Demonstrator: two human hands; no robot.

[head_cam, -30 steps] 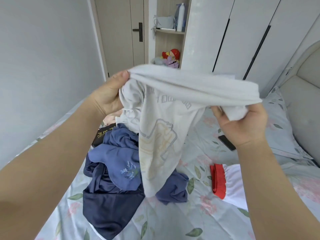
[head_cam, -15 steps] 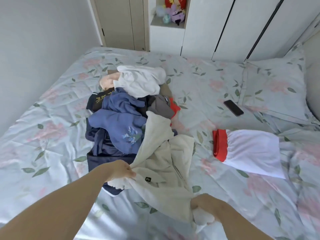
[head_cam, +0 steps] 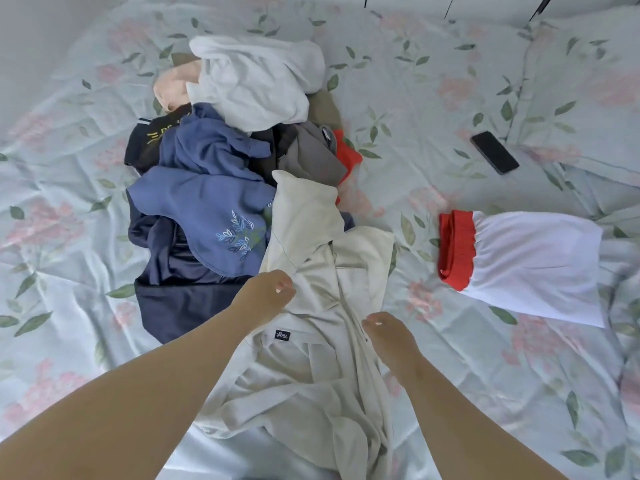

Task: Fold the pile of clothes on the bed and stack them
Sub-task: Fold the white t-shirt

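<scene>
A crumpled cream shirt (head_cam: 311, 368) with a small dark label lies on the bed in front of me, its upper part draped onto the pile. My left hand (head_cam: 265, 294) pinches its fabric at the left edge, beside the navy clothes. My right hand (head_cam: 388, 336) has its fingers curled onto a central fold of the same shirt. Behind it is the pile of clothes (head_cam: 214, 202): blue and navy garments, a white one (head_cam: 256, 81), a peach one, plus grey, black and red pieces. A folded white garment with a red band (head_cam: 526, 265) lies apart on the right.
The floral bedsheet (head_cam: 69, 237) spreads wrinkled all around. A black phone (head_cam: 494, 152) lies at the right back, next to a matching pillow (head_cam: 588, 91). Wardrobe doors run along the top edge.
The cream shirt, held up in the air a second ago, now lies on the bed. Both hands have moved from its near edge further up onto its middle.
</scene>
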